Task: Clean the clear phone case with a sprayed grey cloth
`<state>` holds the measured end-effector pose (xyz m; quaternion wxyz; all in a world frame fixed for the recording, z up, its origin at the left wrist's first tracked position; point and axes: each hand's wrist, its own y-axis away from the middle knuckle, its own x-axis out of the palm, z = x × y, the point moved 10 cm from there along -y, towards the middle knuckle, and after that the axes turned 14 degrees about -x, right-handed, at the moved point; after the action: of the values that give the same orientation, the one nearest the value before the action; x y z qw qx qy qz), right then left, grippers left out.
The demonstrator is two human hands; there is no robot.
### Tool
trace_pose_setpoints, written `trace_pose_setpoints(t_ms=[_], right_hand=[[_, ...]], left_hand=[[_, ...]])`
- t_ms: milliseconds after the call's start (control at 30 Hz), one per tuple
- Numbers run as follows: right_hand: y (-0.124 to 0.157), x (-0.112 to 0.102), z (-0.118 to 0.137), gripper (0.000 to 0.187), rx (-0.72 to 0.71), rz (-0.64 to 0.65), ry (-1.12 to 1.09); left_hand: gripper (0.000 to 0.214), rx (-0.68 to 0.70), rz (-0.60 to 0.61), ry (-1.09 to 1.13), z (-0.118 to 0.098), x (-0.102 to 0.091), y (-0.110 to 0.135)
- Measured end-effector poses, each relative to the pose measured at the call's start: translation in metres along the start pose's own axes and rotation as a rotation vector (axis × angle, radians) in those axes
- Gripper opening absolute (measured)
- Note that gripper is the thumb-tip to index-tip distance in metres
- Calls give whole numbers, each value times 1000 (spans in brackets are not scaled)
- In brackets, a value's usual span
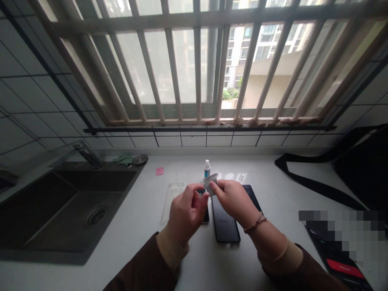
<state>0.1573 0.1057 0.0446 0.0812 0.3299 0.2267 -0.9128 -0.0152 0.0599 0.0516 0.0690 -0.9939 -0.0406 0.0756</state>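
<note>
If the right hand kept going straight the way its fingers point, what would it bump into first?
The right hand points up and left, pinching a small packet with the left hand. Beyond the packet, the little dropper bottle probably comes first, though depth is hard to judge.

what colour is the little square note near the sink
Pink; the note shows best in the head view.

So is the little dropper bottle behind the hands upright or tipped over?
Upright. The bottle stands on the counter with its white cap on top, just behind the small packet the hands hold.
</note>
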Motion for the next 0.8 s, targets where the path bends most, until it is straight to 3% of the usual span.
trace_pose_setpoints(t_ms=[33, 100, 167, 367, 500, 600, 733, 800], right_hand=[[-1, -1, 1, 46, -2, 3, 74], [-1, 0, 3, 45, 10, 17, 190], [-1, 4, 3, 44, 29, 37, 260], [-1, 17, 1, 40, 40, 87, 289], [-2, 12, -2, 44, 35, 25, 92], [-3, 15, -3, 48, 69, 75, -110], [3, 34, -1, 39, 278, 49, -813], [8, 45, 4, 37, 382, 31, -1064]], left_hand=[[19, 100, 108, -54, -10, 13, 8], [28, 275, 392, -212, -20, 50, 31], [34, 366, 506, -368, -18, 73, 48], [30, 542, 521, -657, -14, 98, 64], [32, 646, 587, -705, -20, 104, 74], [31, 650, 595, -724, -18, 108, 75], [24, 525, 586, -640, -6, 108, 64], [22, 538, 598, -694, 3, 111, 64]])
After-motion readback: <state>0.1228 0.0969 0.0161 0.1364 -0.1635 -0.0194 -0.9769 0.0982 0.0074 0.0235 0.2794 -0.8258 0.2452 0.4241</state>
